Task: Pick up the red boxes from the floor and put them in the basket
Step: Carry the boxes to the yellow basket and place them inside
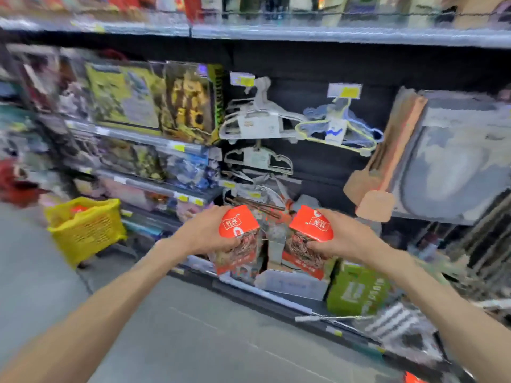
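fingers (233,243) of the left hand (206,233) curl round one red box (239,239), thumb side over its top and fingertips pressed on the printed front; fingers of the right hand (347,239) wrap a second red box (309,239) the same way, fingertips on its front face. both boxes are held off the floor (193,327), upright and slightly tilted toward each other, just apart, in front of the lower shelf (276,295). the yellow basket (85,230) stands on the floor well to the left, beside the shelf's left end, with something red already inside. the step in hand looks like the carry: keep both grips firm, swing left, bring the boxes over the basket's open rim before loosening, and lower them in rather than drop them. another red corner (412,378) shows at the floor's bottom right edge, perhaps one more box to collect.
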{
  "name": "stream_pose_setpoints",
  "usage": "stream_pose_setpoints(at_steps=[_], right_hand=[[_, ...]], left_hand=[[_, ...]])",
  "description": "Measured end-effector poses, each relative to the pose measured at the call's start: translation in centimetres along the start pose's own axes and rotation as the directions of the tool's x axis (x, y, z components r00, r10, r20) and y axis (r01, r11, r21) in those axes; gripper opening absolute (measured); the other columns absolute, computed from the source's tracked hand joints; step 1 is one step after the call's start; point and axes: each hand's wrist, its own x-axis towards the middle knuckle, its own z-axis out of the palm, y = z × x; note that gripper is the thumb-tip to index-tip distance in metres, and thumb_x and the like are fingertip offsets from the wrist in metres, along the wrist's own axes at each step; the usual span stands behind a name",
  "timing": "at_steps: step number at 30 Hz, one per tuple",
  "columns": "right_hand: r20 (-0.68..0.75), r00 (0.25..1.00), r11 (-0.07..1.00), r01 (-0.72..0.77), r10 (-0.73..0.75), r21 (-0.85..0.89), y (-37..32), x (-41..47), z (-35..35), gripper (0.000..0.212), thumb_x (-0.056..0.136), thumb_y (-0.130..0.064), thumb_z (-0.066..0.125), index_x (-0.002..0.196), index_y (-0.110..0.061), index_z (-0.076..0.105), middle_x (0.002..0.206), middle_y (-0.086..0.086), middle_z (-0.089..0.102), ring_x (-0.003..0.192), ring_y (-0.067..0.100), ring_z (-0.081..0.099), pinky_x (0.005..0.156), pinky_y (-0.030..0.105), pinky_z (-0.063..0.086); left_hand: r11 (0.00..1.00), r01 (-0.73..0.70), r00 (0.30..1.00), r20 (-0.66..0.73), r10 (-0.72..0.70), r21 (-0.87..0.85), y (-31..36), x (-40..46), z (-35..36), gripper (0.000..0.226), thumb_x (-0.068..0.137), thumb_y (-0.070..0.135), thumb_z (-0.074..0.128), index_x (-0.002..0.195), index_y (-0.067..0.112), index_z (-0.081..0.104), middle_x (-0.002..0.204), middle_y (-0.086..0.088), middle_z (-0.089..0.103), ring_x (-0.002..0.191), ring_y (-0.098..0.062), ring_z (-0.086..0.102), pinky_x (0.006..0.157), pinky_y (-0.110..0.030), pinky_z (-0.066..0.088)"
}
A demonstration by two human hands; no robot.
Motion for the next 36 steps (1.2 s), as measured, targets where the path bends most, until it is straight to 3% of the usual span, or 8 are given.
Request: stream_pose_setpoints(at_steps=[5,7,9,13,17,22,28,36], right_hand=[[0.072,0.968,0.969,0.234,-0.24,0.073,-17.3,11.3,3.2,0.091,0.065,-0.077,0.064,0.141,-0.033,0.039,0.123,-0.004,0.062,0.103,0.018,0.061,0.086,0.036,0.05],[0.078,0.942,0.944,0.318,-0.325,0.09,-24.2,14.8,4.5,0.094,0.069,-0.075,0.066,0.145,-0.029,0.036,0.129,-0.002,0.058,0.109,0.02,0.058,0.088,0.035,0.048],[0.087,0.911,0.91,0.389,-0.404,0.145,-30.7,18.1,5.9,0.087,0.074,-0.068,0.071,0.143,-0.028,0.038,0.122,-0.005,0.056,0.103,0.017,0.057,0.084,0.034,0.048],[0.101,0.824,0.822,0.531,-0.557,0.204,-42.4,24.5,8.9,0.077,0.076,-0.059,0.076,0.138,-0.027,0.044,0.118,-0.005,0.061,0.097,0.016,0.059,0.08,0.033,0.047],[0.126,0.746,0.753,0.626,-0.655,0.203,-53.1,31.7,12.1,0.074,0.072,-0.063,0.074,0.132,-0.028,0.047,0.115,-0.004,0.063,0.097,0.017,0.061,0.085,0.038,0.052],[0.146,0.643,0.657,0.711,-0.752,0.25,-65.3,41.6,15.6,0.071,0.068,-0.071,0.069,0.124,-0.036,0.045,0.098,-0.014,0.061,0.081,0.005,0.061,0.072,0.033,0.055],[0.145,0.533,0.552,0.797,-0.833,0.244,-79.8,52.5,18.6,0.091,0.07,-0.071,0.07,0.143,-0.03,0.035,0.118,-0.009,0.059,0.099,0.015,0.06,0.082,0.034,0.05],[0.145,0.472,0.493,0.843,-0.87,0.214,-97.4,63.4,24.4,0.087,0.071,-0.07,0.07,0.141,-0.028,0.039,0.109,-0.008,0.058,0.093,0.016,0.058,0.076,0.033,0.047]], left_hand=[[0.968,0.247,0.959,-0.152,-0.239,0.038,-14.5,-8.4,-8.9,0.078,0.066,0.057,0.073,0.132,0.019,0.051,0.113,0.004,0.061,0.101,-0.018,0.06,0.085,-0.033,0.049],[0.936,0.348,0.922,-0.197,-0.333,0.047,-20.1,-11.7,-11.7,0.09,0.062,0.066,0.068,0.136,0.018,0.047,0.123,-0.001,0.06,0.11,-0.02,0.058,0.094,-0.036,0.047],[0.9,0.434,0.878,-0.235,-0.416,0.028,-25.3,-14.5,-14.2,0.096,0.06,0.069,0.066,0.139,0.018,0.044,0.129,-0.005,0.058,0.116,-0.024,0.056,0.097,-0.037,0.046],[0.813,0.583,0.783,-0.272,-0.56,0.005,-33.8,-18.6,-18.5,0.091,0.071,0.056,0.076,0.143,0.012,0.041,0.132,-0.01,0.057,0.114,-0.026,0.056,0.092,-0.031,0.043],[0.749,0.663,0.711,-0.321,-0.626,0.009,-42.8,-21.2,-22.2,0.08,0.074,0.054,0.076,0.138,0.016,0.046,0.127,-0.006,0.059,0.108,-0.021,0.058,0.089,-0.031,0.046],[0.661,0.75,0.613,-0.39,-0.687,0.013,-53.4,-22.6,-27.6,0.078,0.072,0.059,0.072,0.136,0.021,0.047,0.124,-0.001,0.06,0.104,-0.017,0.058,0.087,-0.032,0.048],[0.576,0.817,0.505,-0.451,-0.736,-0.026,-65.6,-24.1,-33.9,0.081,0.074,0.062,0.071,0.137,0.02,0.045,0.127,-0.001,0.058,0.108,-0.019,0.056,0.091,-0.036,0.049],[0.508,0.859,0.429,-0.45,-0.783,-0.066,-83.6,-26.4,-40.1,0.087,0.072,0.066,0.07,0.141,0.022,0.042,0.13,-0.001,0.057,0.109,-0.019,0.057,0.09,-0.034,0.049]])
